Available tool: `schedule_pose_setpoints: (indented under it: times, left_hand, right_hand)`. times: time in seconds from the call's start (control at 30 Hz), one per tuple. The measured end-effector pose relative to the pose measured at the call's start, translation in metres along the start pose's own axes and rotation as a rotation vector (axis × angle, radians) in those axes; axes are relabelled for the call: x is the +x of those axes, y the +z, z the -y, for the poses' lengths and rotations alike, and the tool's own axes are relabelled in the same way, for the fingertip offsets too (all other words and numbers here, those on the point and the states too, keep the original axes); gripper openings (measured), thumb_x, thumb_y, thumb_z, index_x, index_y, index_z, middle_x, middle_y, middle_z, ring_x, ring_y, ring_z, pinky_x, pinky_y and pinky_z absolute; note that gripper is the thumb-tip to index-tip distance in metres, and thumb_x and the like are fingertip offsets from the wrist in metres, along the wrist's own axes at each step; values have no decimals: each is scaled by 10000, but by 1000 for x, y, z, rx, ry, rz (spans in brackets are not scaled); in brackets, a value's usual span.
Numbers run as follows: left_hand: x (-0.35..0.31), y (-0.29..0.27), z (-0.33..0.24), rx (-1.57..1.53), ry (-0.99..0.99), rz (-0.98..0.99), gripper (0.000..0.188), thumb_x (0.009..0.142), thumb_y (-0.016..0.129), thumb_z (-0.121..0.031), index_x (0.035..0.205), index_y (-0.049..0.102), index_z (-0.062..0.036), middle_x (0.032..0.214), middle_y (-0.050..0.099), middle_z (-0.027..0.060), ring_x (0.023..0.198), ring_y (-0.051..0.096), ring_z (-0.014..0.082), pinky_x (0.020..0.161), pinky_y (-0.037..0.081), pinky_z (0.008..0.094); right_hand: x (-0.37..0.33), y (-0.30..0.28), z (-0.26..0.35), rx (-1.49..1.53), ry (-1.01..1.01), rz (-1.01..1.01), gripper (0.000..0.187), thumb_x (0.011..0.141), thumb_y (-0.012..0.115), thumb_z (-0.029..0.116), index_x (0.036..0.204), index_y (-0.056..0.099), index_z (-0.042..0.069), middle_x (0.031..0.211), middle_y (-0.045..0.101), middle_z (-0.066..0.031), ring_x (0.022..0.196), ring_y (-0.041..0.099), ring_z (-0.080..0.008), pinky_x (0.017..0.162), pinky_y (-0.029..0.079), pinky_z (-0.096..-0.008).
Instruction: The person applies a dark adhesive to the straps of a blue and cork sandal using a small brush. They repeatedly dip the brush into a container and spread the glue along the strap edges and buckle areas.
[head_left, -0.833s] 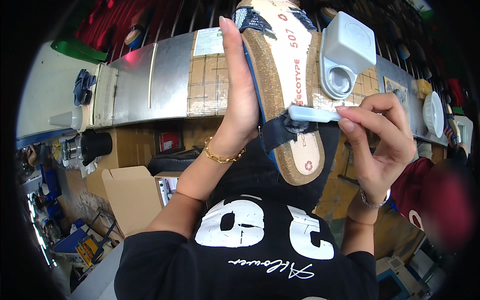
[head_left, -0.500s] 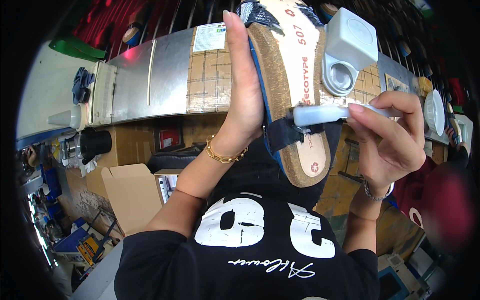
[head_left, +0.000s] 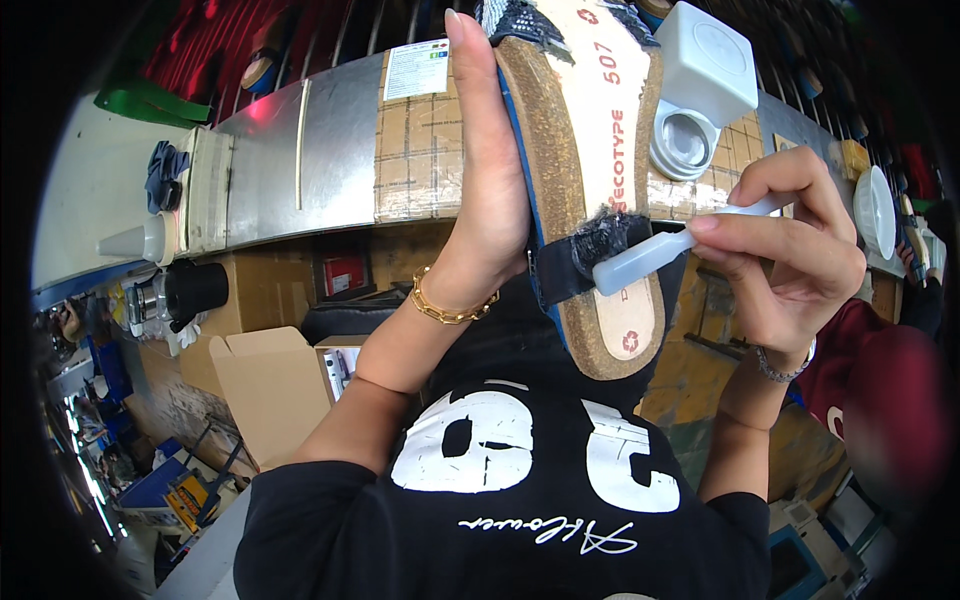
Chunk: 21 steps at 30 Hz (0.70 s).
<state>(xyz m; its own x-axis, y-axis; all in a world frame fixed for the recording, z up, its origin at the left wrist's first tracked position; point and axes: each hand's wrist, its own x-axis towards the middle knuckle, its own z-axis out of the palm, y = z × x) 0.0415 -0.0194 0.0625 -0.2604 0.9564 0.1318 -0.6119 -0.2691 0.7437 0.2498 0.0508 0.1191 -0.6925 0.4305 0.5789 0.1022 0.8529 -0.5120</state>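
My left hand [head_left: 492, 170] grips a cork shoe sole [head_left: 550, 150] from its left side, thumb up along the edge; its other fingers are hidden behind. The sole's pale board underside faces me, with dark material folded over it at the top. Across its lower part lies a black strap [head_left: 570, 262], with a glossy wet-looking patch at its inner end. My right hand [head_left: 790, 250] pinches a translucent white plastic spatula [head_left: 640, 262] between thumb and fingers. The flat end of the spatula rests at the strap's lower right edge.
Behind the sole, a white plastic container with a round open mouth [head_left: 690, 130] stands on the cardboard-covered metal bench [head_left: 340, 150]. A white round lid or dish [head_left: 875, 212] sits at the right. An open cardboard box [head_left: 270, 390] is at lower left. Another person's maroon sleeve [head_left: 870, 370] shows at right.
The spatula has swung down and tilted, its end moving from the strap's upper edge to its lower edge, exposing the glossy patch. My left hand and the sole have barely moved.
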Motion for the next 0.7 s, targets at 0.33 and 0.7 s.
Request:
schedule_pose_setpoints:
  times: [0.33, 0.7]
  left_hand:
    - [4, 3, 10, 63, 18, -88, 714, 1022, 249, -602, 1469, 211, -46, 1425, 312, 121, 1261, 383, 195, 1048, 334, 349]
    - [2, -21, 19, 815, 614, -309, 687, 1079, 276, -432, 1528, -71, -44, 1583, -37, 116, 1447, 58, 221, 1182, 69, 385]
  right_hand:
    - [-1, -7, 5, -11, 26, 67, 283, 506, 768, 105, 786, 806, 86, 792, 584, -79, 721, 526, -178, 632, 342, -274]
    - [-19, 12, 17, 25, 281, -269, 271, 598, 812, 10, 855, 816, 96, 806, 587, -50, 727, 540, -144, 604, 365, -235]
